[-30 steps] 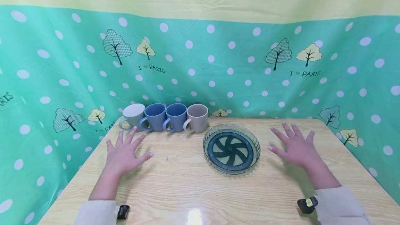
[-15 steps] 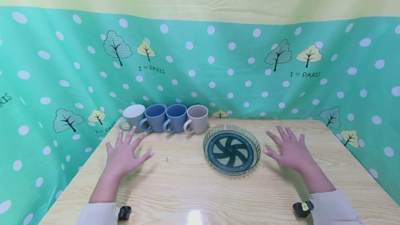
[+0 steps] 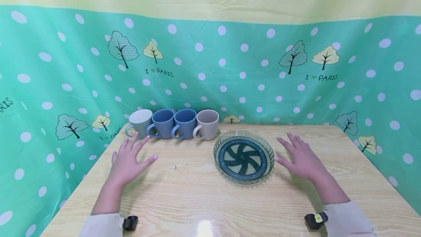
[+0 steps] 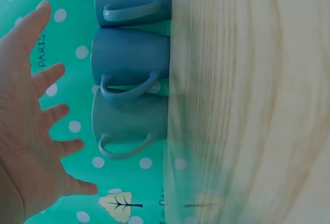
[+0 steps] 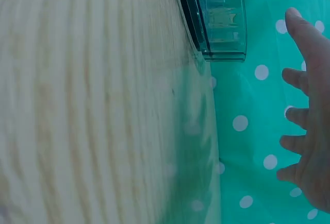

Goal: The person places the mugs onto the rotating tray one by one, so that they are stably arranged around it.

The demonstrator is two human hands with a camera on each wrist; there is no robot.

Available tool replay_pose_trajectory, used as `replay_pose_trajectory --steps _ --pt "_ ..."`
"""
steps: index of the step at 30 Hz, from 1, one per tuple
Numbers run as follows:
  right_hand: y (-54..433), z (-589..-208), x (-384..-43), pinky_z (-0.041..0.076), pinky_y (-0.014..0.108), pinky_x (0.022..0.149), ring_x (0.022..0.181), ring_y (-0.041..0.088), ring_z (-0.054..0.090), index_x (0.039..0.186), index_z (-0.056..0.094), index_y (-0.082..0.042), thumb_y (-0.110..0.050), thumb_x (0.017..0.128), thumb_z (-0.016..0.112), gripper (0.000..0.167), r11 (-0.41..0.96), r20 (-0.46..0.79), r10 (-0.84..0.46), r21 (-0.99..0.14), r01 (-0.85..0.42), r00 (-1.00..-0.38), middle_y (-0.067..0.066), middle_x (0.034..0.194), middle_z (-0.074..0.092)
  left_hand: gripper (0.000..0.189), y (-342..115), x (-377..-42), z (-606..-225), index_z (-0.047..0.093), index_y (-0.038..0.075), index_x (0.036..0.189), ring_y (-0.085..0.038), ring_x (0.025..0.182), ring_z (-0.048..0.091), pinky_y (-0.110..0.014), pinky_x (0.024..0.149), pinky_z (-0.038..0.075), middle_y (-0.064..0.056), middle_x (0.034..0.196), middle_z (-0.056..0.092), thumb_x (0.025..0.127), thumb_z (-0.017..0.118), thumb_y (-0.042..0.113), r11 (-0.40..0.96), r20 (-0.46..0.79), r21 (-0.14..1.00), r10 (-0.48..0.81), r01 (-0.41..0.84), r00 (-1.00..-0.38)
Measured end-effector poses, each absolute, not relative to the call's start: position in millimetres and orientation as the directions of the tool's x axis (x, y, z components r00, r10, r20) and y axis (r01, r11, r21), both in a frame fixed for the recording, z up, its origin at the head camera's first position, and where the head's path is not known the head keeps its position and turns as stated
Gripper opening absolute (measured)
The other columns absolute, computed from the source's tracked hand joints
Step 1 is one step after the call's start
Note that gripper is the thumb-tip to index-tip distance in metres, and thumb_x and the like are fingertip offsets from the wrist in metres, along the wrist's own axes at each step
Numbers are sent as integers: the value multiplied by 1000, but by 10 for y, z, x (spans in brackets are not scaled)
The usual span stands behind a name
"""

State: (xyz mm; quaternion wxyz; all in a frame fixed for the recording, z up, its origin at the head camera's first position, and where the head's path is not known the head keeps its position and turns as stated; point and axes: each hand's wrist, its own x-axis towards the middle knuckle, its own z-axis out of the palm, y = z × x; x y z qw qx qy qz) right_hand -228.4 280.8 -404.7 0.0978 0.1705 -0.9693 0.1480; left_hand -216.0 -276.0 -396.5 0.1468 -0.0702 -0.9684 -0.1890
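Four mugs would be too exact to list singly, so: a pale grey-green mug (image 3: 140, 121), a blue-grey mug (image 3: 163, 123), a blue mug (image 3: 185, 123) and a pinkish-beige mug (image 3: 208, 124) stand upright in a row at the back left, handles toward the front left. Nearest to them is my left hand (image 3: 126, 164), fingers spread, holding nothing. Right of the mugs lies a round, clear, ribbed tray (image 3: 243, 156) with a dark swirl-patterned base. Beside its right edge my right hand (image 3: 302, 160) hovers, fingers extended, apart from it.
The wooden table (image 3: 197, 207) ends at a green polka-dot curtain (image 3: 243, 72) behind and at the sides. A tiny dark mark (image 3: 175, 167) shows on the tabletop. Black wrist devices sit at both sleeves.
My right hand has moved left, closer to the tray, its fingers drawing nearer together. The left hand has shifted slightly and its fingers are less spread. Mugs and tray stay put.
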Motion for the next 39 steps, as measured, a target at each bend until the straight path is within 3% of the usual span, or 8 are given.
replay_pose_trajectory --steps 9,18,24,30,39 --pt "2723 -4094 -2298 25 75 102 136 55 22 151 32 -7 -55 94 56 79 871 226 -283 -346 -349 -932 28 156 18 74 -2844 -2181 -3994 37 16 151 -55 137 19 -83 93 19 -22 158 19 91 63 50 859 348 459 63 228 -935" --pt "2662 -4117 -2343 25 68 108 136 52 27 150 31 -1 -42 94 63 76 765 176 -256 -565 -311 -950 28 153 27 70 -2936 -2189 -3984 37 12 151 -55 138 17 -81 97 21 -23 157 20 93 66 40 740 337 629 16 238 -941" --pt "2633 -4102 -2353 36 66 103 130 55 34 150 31 -1 -36 96 62 71 675 136 -238 -689 -265 -962 30 151 29 69 -3003 -2180 -3985 36 11 151 -52 140 15 -80 100 19 -20 158 18 94 64 39 688 315 694 -22 215 -949" --pt "2611 -4103 -2349 46 60 98 128 49 43 150 31 -1 -28 98 61 66 578 96 -194 -793 -193 -976 28 151 31 68 -3053 -2193 -3987 34 12 152 -50 141 15 -78 101 21 -22 158 18 95 64 35 652 302 729 -33 208 -953" --pt "2637 -4184 -2394 56 42 88 122 45 51 146 35 6 -22 98 62 62 465 75 -181 -872 -153 -981 31 148 34 70 -3129 -2219 -3994 32 12 153 -46 135 28 -72 101 30 -21 157 21 95 64 35 566 256 808 -84 165 -963"
